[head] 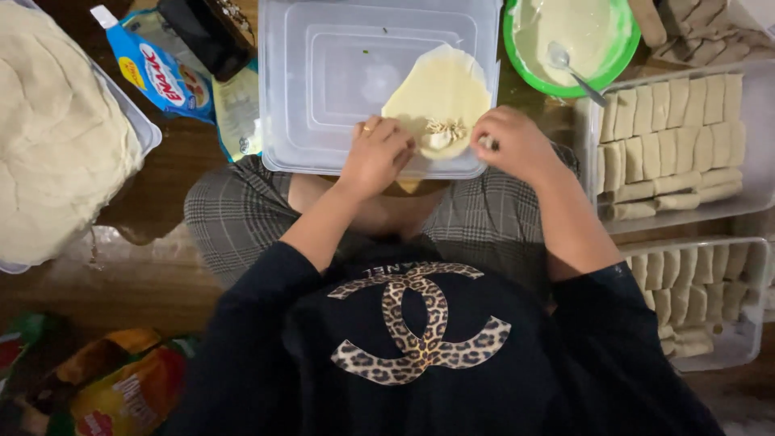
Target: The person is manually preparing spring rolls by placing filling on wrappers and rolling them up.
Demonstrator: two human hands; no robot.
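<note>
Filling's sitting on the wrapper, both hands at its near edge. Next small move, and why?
Probably fold the near edge of the round wrapper up over the filling. The wrapper lies flat on the clear lid, the filling sits close to its near edge, and the left hand and right hand flank it. The finished rolls in the tray to the right are closed rectangles.

A dark long-sleeved top (420,355) with a leopard-print emblem, grey checked trousers (234,214) (a ring (367,127) too).
</note>
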